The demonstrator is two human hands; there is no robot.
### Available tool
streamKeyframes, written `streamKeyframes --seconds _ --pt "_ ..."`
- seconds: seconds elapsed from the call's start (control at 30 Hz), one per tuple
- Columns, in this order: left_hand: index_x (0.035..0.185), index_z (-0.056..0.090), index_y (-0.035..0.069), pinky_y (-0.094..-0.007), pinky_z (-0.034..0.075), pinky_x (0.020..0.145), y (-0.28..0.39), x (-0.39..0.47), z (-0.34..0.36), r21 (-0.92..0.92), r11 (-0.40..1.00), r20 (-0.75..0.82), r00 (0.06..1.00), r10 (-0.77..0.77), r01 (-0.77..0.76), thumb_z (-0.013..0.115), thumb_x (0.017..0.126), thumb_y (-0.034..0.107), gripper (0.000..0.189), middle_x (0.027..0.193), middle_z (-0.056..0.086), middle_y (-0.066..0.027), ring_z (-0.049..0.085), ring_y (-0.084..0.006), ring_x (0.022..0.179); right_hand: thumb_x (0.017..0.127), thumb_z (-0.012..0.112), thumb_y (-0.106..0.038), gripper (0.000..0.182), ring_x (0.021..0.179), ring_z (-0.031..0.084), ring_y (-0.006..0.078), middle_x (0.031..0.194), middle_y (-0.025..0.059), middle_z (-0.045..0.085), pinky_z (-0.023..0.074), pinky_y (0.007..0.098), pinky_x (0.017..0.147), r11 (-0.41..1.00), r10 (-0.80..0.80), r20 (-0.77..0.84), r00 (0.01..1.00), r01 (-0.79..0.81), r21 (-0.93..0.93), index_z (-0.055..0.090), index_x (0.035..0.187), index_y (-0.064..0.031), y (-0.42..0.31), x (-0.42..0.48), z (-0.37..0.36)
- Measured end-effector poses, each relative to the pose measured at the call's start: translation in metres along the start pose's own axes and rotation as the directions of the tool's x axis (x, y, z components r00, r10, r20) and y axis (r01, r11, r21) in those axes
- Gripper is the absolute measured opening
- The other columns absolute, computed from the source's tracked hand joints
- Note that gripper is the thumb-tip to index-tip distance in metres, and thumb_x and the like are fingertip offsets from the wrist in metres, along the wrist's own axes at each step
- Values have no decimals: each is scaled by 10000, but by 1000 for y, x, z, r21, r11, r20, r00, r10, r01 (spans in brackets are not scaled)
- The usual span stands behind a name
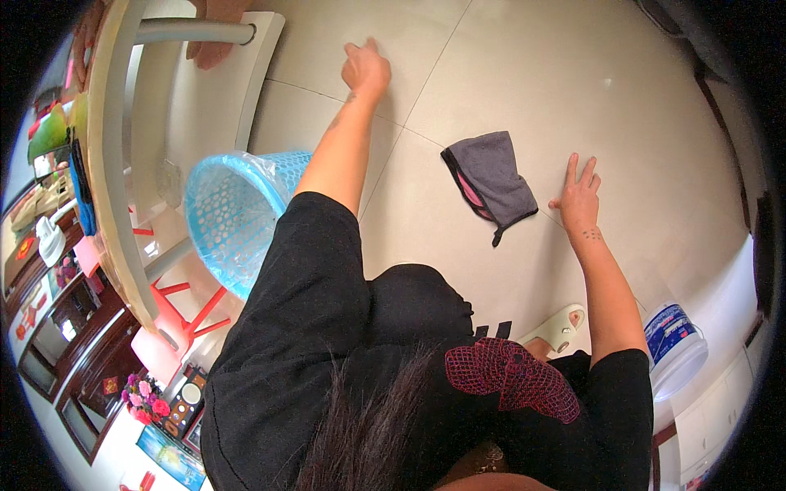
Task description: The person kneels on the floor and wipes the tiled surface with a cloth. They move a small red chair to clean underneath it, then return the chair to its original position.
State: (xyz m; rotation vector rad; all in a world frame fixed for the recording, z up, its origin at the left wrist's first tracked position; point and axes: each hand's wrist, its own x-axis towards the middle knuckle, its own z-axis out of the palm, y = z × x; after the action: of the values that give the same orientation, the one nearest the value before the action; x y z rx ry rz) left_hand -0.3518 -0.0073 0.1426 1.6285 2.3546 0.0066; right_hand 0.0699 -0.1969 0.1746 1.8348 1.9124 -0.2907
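Note:
My left hand point(366, 69) reaches out above the tiled floor point(491, 73) at the upper middle. Its fingers are partly curled and slightly blurred, so I cannot see whether something small is between them. To the right, my right hand point(579, 199) hovers low with its fingers spread and nothing in it. A grey cloth point(491, 172) with black edging, a hanging loop and a pink inner side lies folded on the tiles between my arms, nearer the right hand. Left of my left forearm is a blue perforated plastic basket point(212, 233) lined with a clear bag.
A table edge point(104, 202) with its leg panel point(245, 104) borders the left. Under it, a skin-coloured shape point(212, 37) may be another person's limb. Beside it stands a red-and-white stool point(163, 353). A white-and-blue bucket point(678, 347) is at my right, near a slipper point(562, 328).

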Motion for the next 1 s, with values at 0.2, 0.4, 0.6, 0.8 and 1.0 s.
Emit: streamKeyframes --seconds 0.2,0.4,0.6,0.8,1.0 --pt "1399 550 163 -445 568 781 2 25 -8 117 992 -10 998 54 -52 567 894 150 505 1277 505 -207 671 -373 976 617 922 -331 1260 1292 433 446 1560 296 180 627 380 795 999 -38 -44 998 39 12 135 1580 -128 1 -1 3" --pt "1368 560 65 -383 567 787 11 -21 -7 -160 987 182 983 21 9 522 901 45 469 1195 573 -175 663 -275 945 621 920 -309 1242 1292 427 443 1563 293 170 627 385 785 999 -14 -19 1000 15 44 145 1576 -133 0 0 3" --pt "1325 544 -62 -273 533 765 23 -125 -90 -791 -371 392 868 305 487 522 923 -41 403 1039 564 -74 562 -133 817 635 917 -268 1212 1267 435 443 1570 295 154 616 436 796 997 -22 -37 999 24 69 165 1575 -134 1 -2 3" --pt "1285 594 -44 -268 512 793 1 -212 -194 -930 -232 228 941 250 287 614 971 104 348 1039 631 -65 593 -126 877 622 925 -277 1223 1256 438 455 1564 311 163 596 464 853 996 -10 -29 1000 13 93 170 1573 -130 4 1 10" --pt "990 778 33 -238 486 729 -77 -271 -262 -823 564 -324 873 -365 -70 763 888 155 160 881 714 -13 601 -91 786 633 923 -283 1204 1247 440 475 1552 346 164 584 464 880 991 -50 -112 992 64 120 182 1570 -129 6 1 19"
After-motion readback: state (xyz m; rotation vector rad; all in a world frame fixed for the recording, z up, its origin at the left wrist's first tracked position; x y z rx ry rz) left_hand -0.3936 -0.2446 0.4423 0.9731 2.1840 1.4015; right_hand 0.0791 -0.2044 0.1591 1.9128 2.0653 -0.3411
